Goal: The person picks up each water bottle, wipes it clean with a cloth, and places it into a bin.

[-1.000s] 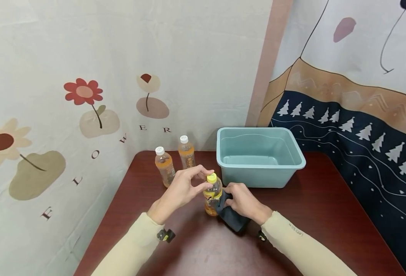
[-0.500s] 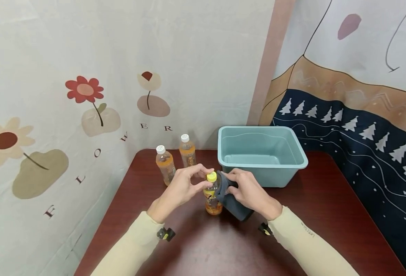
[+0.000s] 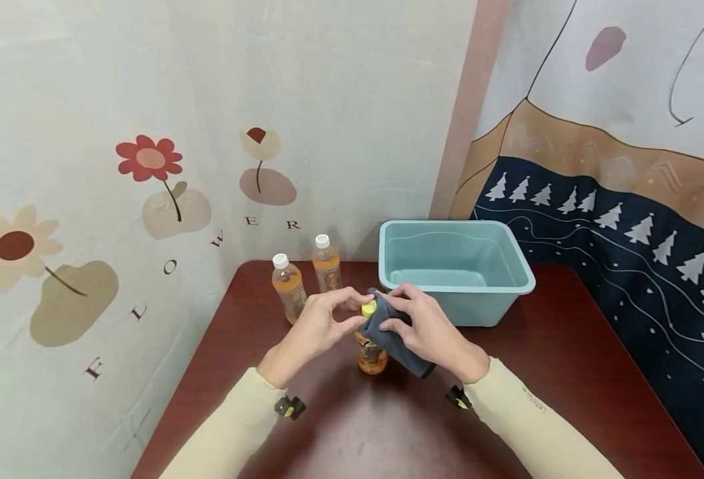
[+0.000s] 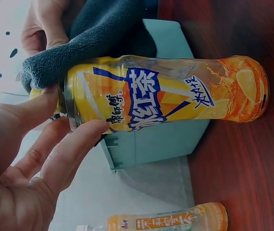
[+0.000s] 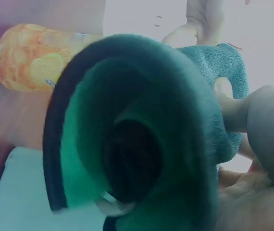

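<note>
While the left hand [image 3: 322, 320] pinched the bottle [image 4: 209, 91] around its neck, just under the yellow cap [image 3: 368, 308], the right hand [image 3: 430, 326] gripped a dark cloth [image 3: 400, 346] between thumb and fingers, against the cap's right side. Between both hands, the left nearer, the bottle stood upright on the table [image 3: 520, 399]. Its label [image 4: 142, 94] read 康師傅 冰红茶, with 冰力十足 lower down; letters on the wall [image 3: 352, 133] spelled FLOWER.

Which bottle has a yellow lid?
The front bottle, which the left hand holds near its top. The other two bottles, farther back, have white lids.
</note>
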The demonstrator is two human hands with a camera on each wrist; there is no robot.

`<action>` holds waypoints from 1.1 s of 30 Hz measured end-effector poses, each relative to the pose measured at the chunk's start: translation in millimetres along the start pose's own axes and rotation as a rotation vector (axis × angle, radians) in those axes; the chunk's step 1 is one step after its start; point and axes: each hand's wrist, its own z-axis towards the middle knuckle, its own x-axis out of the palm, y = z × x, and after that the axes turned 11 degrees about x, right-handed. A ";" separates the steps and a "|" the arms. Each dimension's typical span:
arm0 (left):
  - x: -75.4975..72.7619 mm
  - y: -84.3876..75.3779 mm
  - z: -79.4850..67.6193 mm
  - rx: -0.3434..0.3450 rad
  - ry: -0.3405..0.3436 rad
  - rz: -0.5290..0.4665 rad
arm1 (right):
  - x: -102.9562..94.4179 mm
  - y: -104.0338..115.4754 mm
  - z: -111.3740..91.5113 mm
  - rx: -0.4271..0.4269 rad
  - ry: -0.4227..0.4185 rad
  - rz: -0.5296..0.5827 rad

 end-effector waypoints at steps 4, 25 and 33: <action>0.4 -1.5 0.7 0.005 -0.001 0.012 | 2.6 -3.6 -2.9 -0.021 0.036 0.001; 0.3 -1.9 2.4 -0.004 0.027 0.018 | 19.6 -24.0 -10.7 0.043 0.028 -0.097; 0.6 -2.7 1.4 0.013 0.021 0.036 | 48.4 -42.8 -12.5 0.080 0.167 -0.197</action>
